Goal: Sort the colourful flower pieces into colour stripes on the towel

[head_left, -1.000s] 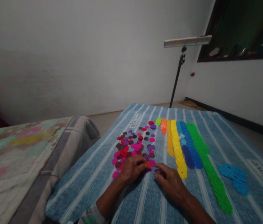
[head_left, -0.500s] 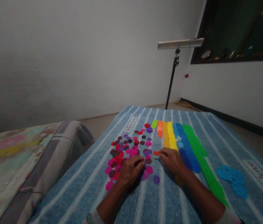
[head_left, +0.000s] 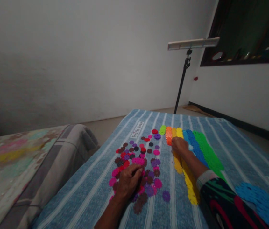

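In the head view my right hand [head_left: 180,147] has its fingers pinched at the near end of a short row of orange discs [head_left: 169,133], on an orange flower-shaped disc there. My left hand [head_left: 128,181] rests over a loose spread of pink, red, purple, brown and black flower-shaped discs [head_left: 138,161]. Its thumb and fingers are drawn together; whatever is between them is hidden. Yellow discs [head_left: 190,187] run in a long row under my right forearm, beside a light-orange row [head_left: 178,165]. A small lime-green group [head_left: 162,130] lies left of the orange row.
Blue discs [head_left: 197,149] and a long green row [head_left: 208,151] lie to the right. Light-blue discs [head_left: 258,197] form a patch at the near right. A striped blue cloth [head_left: 77,197] covers the surface. Another covered surface [head_left: 5,178] stands left; a lamp stand [head_left: 181,82] rises behind.
My right hand has moved away from me with the orange disc, up to the orange row's near end. My left hand has shifted slightly left and nearer me. The view has turned a little left.
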### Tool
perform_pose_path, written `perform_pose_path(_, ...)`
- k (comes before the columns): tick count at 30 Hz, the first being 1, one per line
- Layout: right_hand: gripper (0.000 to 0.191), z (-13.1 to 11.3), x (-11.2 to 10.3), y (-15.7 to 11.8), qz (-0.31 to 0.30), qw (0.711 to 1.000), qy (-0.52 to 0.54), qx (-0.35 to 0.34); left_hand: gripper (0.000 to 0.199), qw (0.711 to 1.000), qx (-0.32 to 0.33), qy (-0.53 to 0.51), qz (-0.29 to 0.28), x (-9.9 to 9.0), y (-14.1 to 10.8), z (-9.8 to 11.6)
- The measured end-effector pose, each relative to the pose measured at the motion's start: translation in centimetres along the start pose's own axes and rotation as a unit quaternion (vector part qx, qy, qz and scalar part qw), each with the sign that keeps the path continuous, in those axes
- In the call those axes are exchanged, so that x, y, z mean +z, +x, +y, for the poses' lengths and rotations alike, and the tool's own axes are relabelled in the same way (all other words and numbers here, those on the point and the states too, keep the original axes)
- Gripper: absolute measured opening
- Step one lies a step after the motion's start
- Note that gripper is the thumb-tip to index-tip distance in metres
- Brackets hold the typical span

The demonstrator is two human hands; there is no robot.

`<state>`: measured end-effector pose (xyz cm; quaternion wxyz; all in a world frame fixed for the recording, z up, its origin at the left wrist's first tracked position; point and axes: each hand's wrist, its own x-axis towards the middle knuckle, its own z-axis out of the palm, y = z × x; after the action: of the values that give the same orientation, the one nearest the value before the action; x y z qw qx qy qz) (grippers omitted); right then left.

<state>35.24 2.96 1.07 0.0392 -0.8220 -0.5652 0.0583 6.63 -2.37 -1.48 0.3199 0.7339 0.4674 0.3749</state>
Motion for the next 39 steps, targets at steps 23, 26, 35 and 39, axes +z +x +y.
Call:
perform_pose_path(23,0.021,-2.8,3.1,-13.1,0.05,0.942,0.098,-0.316,0.025,0.997,-0.031,-0.021,0.072,-1.4,1.1,-2.4)
perform_pose_path(26,0.017,-5.4,4.4,-14.7,0.053,0.89,0.129,-0.434,0.023,0.998,-0.011,-0.011,0.063,-1.4,0.9,-2.5)
perform_pose_path(35,0.015,-5.6,5.4,-12.9,0.107,0.928,0.109,-0.341,0.022,0.997,0.0,0.015,0.07,-1.5,1.0,-3.3)
perform_pose_path(39,0.013,-6.7,5.7,-13.9,0.11,0.913,0.12,-0.375,0.024,0.994,-0.029,-0.007,0.109,-1.7,1.3,-3.8)
